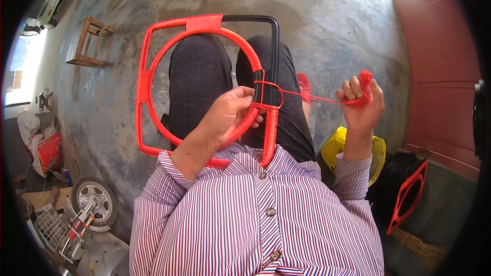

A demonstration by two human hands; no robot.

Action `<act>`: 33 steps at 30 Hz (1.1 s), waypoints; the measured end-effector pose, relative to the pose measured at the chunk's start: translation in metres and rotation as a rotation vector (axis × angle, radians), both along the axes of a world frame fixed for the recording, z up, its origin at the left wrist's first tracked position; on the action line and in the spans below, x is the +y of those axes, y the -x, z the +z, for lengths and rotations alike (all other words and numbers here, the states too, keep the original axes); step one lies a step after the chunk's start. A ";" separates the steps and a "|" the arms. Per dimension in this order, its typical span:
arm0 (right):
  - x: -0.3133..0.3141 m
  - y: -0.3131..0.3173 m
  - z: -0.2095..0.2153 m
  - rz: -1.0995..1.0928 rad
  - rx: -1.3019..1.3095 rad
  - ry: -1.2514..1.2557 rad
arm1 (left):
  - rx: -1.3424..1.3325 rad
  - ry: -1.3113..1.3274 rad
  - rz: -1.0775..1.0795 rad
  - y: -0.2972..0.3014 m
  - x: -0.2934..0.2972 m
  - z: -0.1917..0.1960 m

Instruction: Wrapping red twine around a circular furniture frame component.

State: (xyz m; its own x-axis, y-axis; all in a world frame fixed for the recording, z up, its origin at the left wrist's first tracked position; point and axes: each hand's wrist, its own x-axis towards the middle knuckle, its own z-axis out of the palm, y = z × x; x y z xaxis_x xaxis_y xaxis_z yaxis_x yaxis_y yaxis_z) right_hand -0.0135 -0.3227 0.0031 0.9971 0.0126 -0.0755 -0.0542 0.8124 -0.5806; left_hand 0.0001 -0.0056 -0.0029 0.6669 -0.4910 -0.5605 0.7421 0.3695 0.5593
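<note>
Across my lap lies a metal frame [143,86], a rounded square with a ring inside it. Red cord is wound tightly over most of it, while the upper right corner shows bare black tube [276,38]. My left hand [231,113] is closed on the ring's right side, where ring and outer bar meet, and some of its fingers are hidden behind. Out to the right, my right hand [362,99] grips a bundle of red cord [365,79]. From it a strand [312,96] runs nearly straight to the frame and loops around the black tubes.
A small wooden stool [91,41] stands on the concrete floor at far left. Lower left is a wheeled vehicle [94,202]. On the right are a yellow bag [335,145], another red-edged frame [407,197], a straw bundle [419,248] and a red door [437,71].
</note>
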 end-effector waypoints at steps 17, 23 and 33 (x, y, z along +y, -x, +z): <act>0.102 0.010 -0.007 0.250 0.166 0.804 | -0.005 0.009 0.021 0.001 0.002 0.000; 0.097 0.007 -0.012 0.195 0.375 0.183 | -0.018 0.007 0.017 -0.001 0.001 -0.001; 0.101 0.010 -0.008 0.280 0.302 0.390 | -0.033 0.033 -0.003 0.002 0.004 -0.001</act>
